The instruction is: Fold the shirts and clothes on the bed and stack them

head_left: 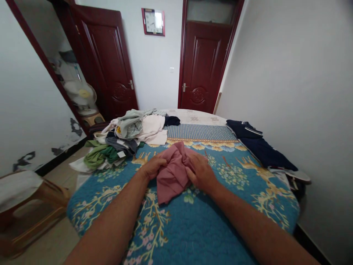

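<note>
A crumpled dusty-pink cloth garment (172, 176) lies bunched between my hands over the middle of the table; its exact kind does not show. My left hand (154, 166) grips its left edge, thumb on top and fingers curled around the fabric. On the other side, my right hand (200, 170) is closed on the right part of the garment, its fingertips partly hidden in the folds. One corner of the cloth hangs toward me. Beneath it spreads a blue quilted cover (198, 224) with flowers and deer.
A loose heap of clothes (129, 129) sits at the table's back left. Folded dark clothes (264, 147) lie along the right edge by the wall. A stool (30, 198) stands at left. Beyond the table are two dark red doors (106, 55) and a wall clock (153, 22).
</note>
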`<move>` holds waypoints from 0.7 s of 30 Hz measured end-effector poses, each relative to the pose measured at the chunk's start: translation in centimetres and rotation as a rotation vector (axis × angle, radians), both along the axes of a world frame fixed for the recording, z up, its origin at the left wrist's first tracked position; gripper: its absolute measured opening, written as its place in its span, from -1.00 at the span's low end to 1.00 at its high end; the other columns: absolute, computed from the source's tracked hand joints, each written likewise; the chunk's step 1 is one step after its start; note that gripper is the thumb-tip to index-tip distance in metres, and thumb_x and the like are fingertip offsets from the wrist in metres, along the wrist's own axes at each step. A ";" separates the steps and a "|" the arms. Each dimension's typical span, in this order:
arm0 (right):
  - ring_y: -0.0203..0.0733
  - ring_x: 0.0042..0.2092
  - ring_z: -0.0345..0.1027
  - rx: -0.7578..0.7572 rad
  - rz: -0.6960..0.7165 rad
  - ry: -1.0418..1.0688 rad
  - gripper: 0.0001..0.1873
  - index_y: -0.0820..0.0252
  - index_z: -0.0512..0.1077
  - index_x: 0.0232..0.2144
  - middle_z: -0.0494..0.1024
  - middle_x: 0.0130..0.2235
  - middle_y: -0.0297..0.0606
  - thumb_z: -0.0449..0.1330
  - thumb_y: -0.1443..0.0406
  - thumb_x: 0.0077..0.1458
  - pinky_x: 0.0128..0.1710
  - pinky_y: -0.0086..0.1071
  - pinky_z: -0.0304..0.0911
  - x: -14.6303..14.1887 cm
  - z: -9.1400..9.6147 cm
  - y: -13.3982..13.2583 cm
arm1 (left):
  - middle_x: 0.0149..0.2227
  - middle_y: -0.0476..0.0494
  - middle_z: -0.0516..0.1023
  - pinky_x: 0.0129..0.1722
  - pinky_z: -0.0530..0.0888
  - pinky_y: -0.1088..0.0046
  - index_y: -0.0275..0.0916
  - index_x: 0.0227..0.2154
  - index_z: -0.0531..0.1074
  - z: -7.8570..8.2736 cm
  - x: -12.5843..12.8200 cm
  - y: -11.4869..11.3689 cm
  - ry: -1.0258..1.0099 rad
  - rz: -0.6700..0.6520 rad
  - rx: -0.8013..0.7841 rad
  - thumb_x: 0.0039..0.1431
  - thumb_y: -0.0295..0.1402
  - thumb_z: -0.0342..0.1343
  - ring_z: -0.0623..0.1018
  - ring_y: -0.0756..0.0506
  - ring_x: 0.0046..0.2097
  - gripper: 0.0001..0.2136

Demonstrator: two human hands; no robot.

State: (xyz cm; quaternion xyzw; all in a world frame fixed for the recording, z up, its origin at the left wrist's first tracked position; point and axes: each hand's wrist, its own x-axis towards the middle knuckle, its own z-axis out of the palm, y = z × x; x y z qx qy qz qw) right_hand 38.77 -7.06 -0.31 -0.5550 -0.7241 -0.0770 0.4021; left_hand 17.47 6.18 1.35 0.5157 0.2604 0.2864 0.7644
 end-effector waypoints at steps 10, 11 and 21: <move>-0.22 -0.45 0.34 -0.226 -0.170 0.879 -0.93 0.11 0.47 -0.37 0.49 -0.47 -0.35 0.20 0.25 0.12 -0.44 -0.42 0.32 6.7 -1.0 4.1 | -0.20 -0.22 0.72 -0.24 0.55 0.36 -0.31 -0.13 0.67 -0.2 -1.7 2.7 0.006 0.313 0.049 -0.33 -0.49 0.27 0.65 -0.17 -0.27 -0.47; -0.28 -0.53 0.25 -0.218 -0.153 1.107 -0.94 0.10 0.43 -0.41 0.41 -0.53 -0.41 0.24 0.26 0.06 -0.55 -0.47 0.22 8.2 -1.0 4.3 | -0.23 -0.21 0.72 -0.22 0.55 0.35 -0.31 -0.20 0.67 -0.2 -2.0 3.4 0.032 0.423 0.062 -0.36 -0.48 0.29 0.64 -0.17 -0.26 -0.52; 0.05 -0.07 0.51 0.053 -0.715 0.768 -0.64 0.17 0.50 -0.11 0.64 -0.16 -0.11 0.16 0.24 0.01 0.02 -0.06 0.46 17.1 -1.1 2.3 | -0.18 -0.14 0.60 -0.42 0.44 0.47 -0.25 0.11 0.49 -1.6 -2.8 5.7 0.249 0.831 0.173 -0.12 -0.35 0.37 0.53 -0.02 -0.41 -0.38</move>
